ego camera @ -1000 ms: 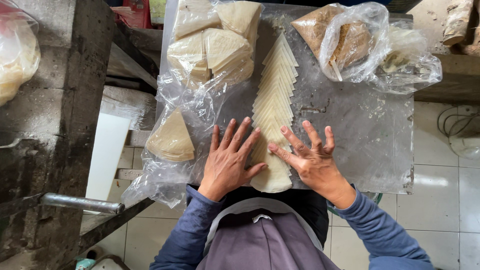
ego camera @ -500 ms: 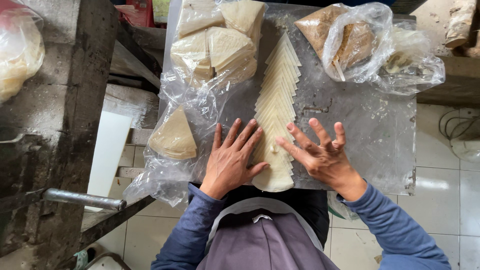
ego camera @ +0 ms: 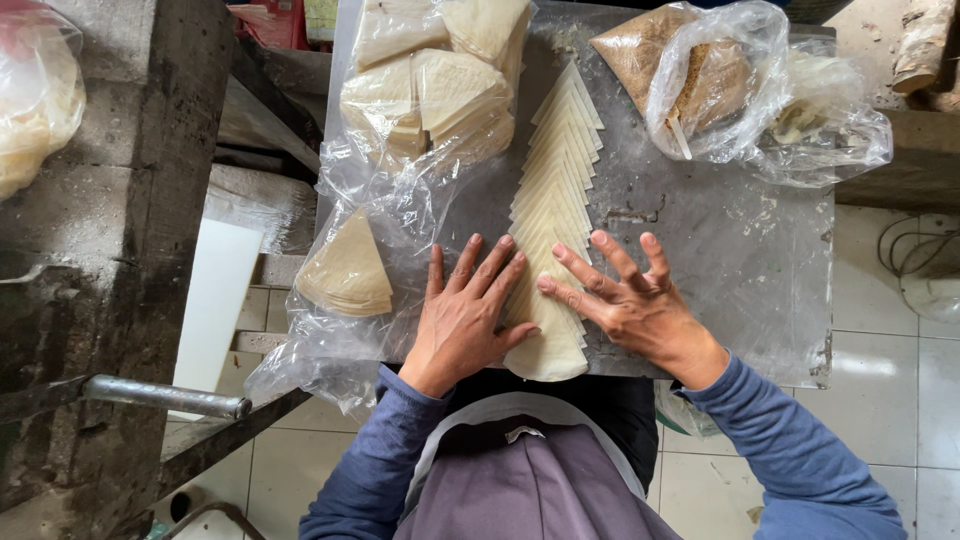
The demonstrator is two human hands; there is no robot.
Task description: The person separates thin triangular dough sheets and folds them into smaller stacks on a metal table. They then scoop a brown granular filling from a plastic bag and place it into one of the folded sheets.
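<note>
Wrapper row (ego camera: 553, 190): pale triangular sheets fanned in one overlapping line, running from upper centre of the frame down to the near table edge at lower centre, between both hands.
Far left: clear bag of pale contents (ego camera: 35, 100) on a dark concrete ledge, upper left; metal rod (ego camera: 165, 398) juts out at lower left.
Loose stack (ego camera: 347, 272): wedge-shaped pile of the same sheets, lying on crumpled clear plastic left of centre, near the left hand but apart from it.
Bagged stacks (ego camera: 430, 85): several more wedge piles inside clear plastic, upper centre.
Left hand (ego camera: 468, 315): flat, palm down, fingers spread and fully extended, pressing the row's left edge; grips nothing.
Right hand (ego camera: 625, 300): flat too, fingers splayed, tips on the row's right edge; holds nothing.
Table (ego camera: 740, 270): grey metal top, scuffed, with a plastic film over the right part.
Upper right: open bag of brown filling (ego camera: 690, 80), possibly crumbs or mince, hard to tell through the plastic.
Step in hand: judged to be squaring and aligning the fanned row from both sides.
Next move calls for: even, light inward pressure from both palms; the thin sheets would likely slide or buckle if pushed unevenly.
</note>
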